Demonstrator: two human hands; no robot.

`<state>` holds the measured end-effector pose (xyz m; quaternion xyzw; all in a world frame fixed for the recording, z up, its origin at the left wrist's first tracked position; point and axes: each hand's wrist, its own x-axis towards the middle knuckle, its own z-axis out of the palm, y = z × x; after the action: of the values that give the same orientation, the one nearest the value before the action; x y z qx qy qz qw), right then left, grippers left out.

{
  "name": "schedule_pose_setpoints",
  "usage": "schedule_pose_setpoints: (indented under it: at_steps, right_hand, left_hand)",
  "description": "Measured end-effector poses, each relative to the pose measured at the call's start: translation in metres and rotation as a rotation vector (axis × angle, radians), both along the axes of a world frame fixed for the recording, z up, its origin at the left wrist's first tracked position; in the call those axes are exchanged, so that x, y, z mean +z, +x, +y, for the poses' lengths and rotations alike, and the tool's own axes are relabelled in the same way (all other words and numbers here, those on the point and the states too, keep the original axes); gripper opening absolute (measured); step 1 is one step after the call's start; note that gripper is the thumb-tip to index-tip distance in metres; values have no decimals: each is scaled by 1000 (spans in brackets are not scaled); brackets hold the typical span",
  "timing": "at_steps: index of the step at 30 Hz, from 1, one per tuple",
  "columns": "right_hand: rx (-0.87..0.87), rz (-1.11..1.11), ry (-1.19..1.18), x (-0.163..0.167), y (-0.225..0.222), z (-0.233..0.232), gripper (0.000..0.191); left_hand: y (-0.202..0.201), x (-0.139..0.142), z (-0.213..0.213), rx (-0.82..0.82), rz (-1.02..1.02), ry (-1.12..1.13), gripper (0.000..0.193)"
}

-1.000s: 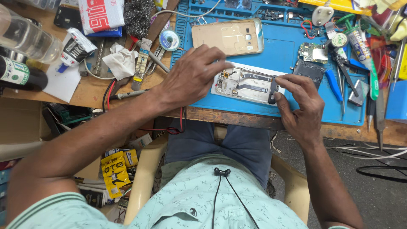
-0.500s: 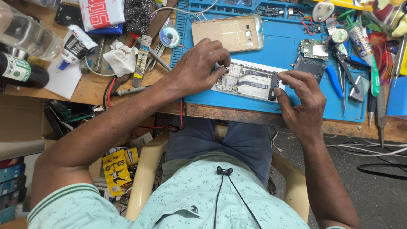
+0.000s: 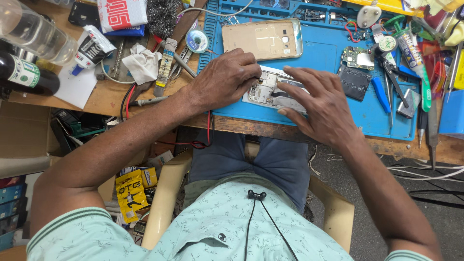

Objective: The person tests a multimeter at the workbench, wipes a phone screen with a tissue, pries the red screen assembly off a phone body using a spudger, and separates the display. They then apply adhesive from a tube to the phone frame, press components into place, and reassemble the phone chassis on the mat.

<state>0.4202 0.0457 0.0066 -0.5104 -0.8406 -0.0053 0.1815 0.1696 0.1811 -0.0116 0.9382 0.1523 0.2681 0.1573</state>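
**While it's opened up like this, that phone needs a light touch**

Since the back is off, the opened phone (image 3: 270, 92) lying on the blue repair mat (image 3: 328, 116) near the front edge of the bench is basically a thin slab with its insides showing. I'd judge it light and fairly stiff, but fragile wherever the bare board and connectors sit, and a bit slidey on the mat. Best place to hold it looks like the long outer edges of the frame, not the exposed middle.

Hand pose: the left hand (image 3: 224, 79) comes in from the left with the wrist low over the bench edge, knuckles up and fingers curled, tips pinched down at the phone's left end. It looks clenched on something small, but the fingers hide it, so I can't tell whether it's a tool or a part. The right hand (image 3: 321, 104) hovers flat and released, fingers spread over the phone's right half. It hides that end, and I can't tell if the fingertips actually touch it.

Around it: the gold back cover (image 3: 263, 39) lies just beyond the phone, apart from it. A small circuit board (image 3: 356, 57) and a dark pad (image 3: 354, 83) sit to the right, with pliers, screwdrivers and tweezers crowded along the mat's far right edge.
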Motion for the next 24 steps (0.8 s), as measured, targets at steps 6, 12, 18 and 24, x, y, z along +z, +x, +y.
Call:
schedule_pose_setpoints:
  at_steps: [6,12,18,24]
  right_hand:
    - [94,-73,-39,-6,-3,30,58]
    - [108,-120,-63,-8,-5,33,61]
    - [118,-281,39,-5,-9,33,63]
    - [142,-369,66,-2,-9,34,69]
  left_hand:
    - [-1,-2,0,25,-38,-88,11]
    - [-1,-5,4,18,-40,-74,11]
    - [-1,-9,6,16,-48,-70,12]
    - [-2,-10,7,16,-39,-67,12]
